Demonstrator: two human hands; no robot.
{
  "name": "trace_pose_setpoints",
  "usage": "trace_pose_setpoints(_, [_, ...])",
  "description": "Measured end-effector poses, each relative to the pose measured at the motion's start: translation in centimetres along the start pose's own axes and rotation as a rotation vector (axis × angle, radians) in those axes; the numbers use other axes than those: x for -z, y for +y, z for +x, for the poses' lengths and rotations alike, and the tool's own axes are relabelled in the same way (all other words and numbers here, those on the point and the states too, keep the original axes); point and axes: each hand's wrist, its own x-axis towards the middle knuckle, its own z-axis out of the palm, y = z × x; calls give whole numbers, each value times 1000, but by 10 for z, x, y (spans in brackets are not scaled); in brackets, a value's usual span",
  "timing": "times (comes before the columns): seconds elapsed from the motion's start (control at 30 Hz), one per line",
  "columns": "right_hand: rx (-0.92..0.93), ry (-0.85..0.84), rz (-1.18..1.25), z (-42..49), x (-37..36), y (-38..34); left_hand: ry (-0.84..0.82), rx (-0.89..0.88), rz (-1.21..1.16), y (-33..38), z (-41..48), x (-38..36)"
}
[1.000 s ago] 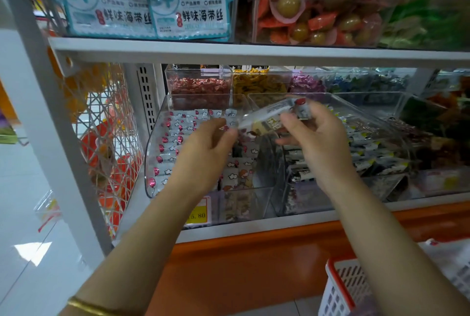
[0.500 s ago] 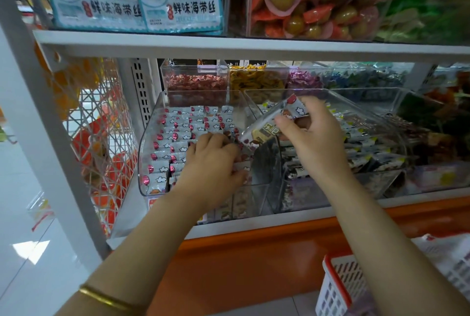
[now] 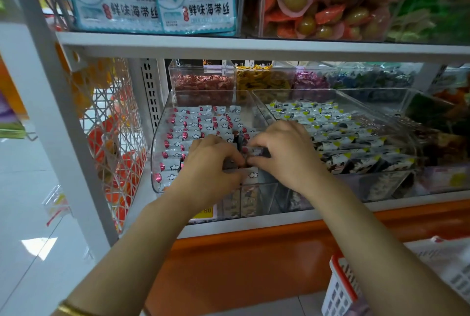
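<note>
Left to right. A wire mesh panel closes off the end of the shelf. Beside it stands the left clear bin, filled with rows of white red-dotted packets. The left hand is lowered into this bin, its fingers curled down over the front rows; whether a packet is actually gripped under them cannot be told. The snack packet lies low over the bin's right front part, between the two hands, and is pinched between thumb and forefinger of the right hand. Further right, the neighbouring clear bin holds yellow-marked packets, and a red-rimmed basket stands on the floor below. Change: half a second ago the packet was held raised above the divider between the bins, in the right hand alone; now it has been brought down to the level of the stacked rows, and the left hand has been shifted towards it. The packet is therefore judged to be at the point of being seated in its row, with release and straightening of the row not yet done.
</note>
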Motion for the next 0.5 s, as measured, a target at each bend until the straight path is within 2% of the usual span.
trace_pose_setpoints(0.17, [107,-234,-88,5,-6,-2,64,52,-79,-4,2,9])
trace_pose_setpoints(0.23, [104,-264,-66,7,-6,1,62,55,-66,-4,2,9])
trace_pose_setpoints(0.33, [84,-234,2,10,-4,4,63,53,-47,-5,3,8])
trace_pose_setpoints(0.5, [20,-62,135,21,2,12,74,83,-67,-7,6,8])
